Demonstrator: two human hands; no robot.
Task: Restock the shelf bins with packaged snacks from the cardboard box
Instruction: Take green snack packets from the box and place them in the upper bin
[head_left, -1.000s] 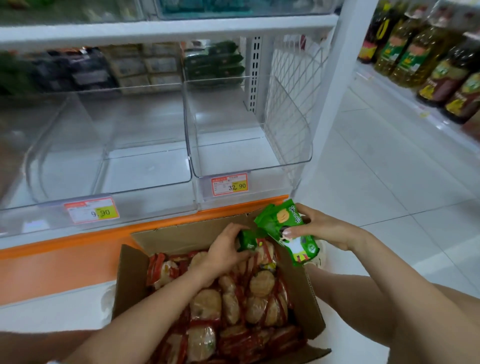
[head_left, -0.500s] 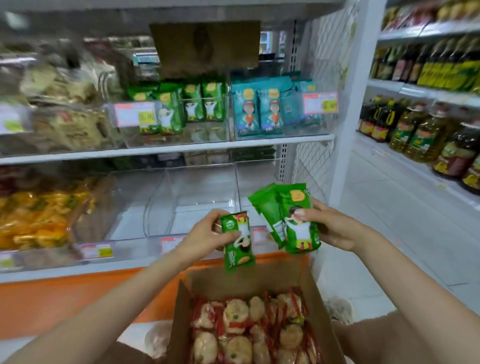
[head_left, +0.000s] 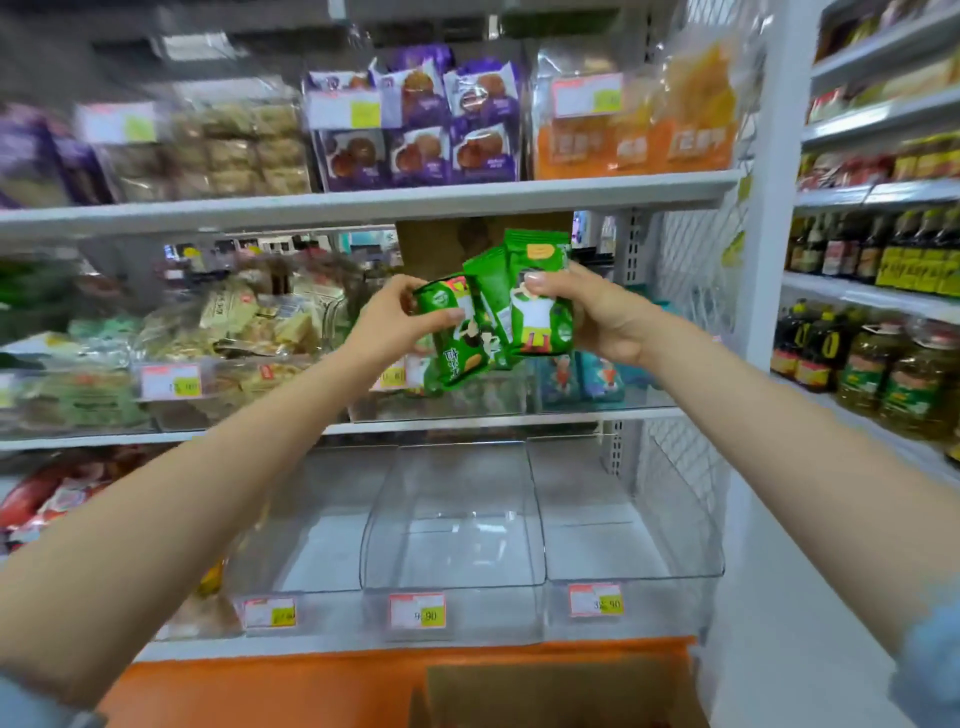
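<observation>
My right hand (head_left: 602, 312) grips a small stack of green snack packets (head_left: 537, 291), held upright in front of the middle shelf. My left hand (head_left: 389, 322) pinches one more green snack packet (head_left: 457, 343) by its top, pressed against the left side of that stack. Both hands are raised at the height of the middle shelf's clear bin (head_left: 447, 402), which holds green packets behind them. Only a top flap of the cardboard box (head_left: 561, 691) shows at the bottom edge.
Three clear bins (head_left: 452, 551) with nothing in them sit on the lowest shelf, price tags (head_left: 418, 610) on their fronts. Purple cake packs (head_left: 415, 140) and orange bags fill the upper shelf. Oil bottles (head_left: 883, 364) line the shelves at right. A white upright post (head_left: 769, 208) borders the shelf unit.
Both hands rose from the box to the middle shelf level. The left hand's single packet has come against the right hand's stack. The view tilted up, and the box's contents dropped from sight.
</observation>
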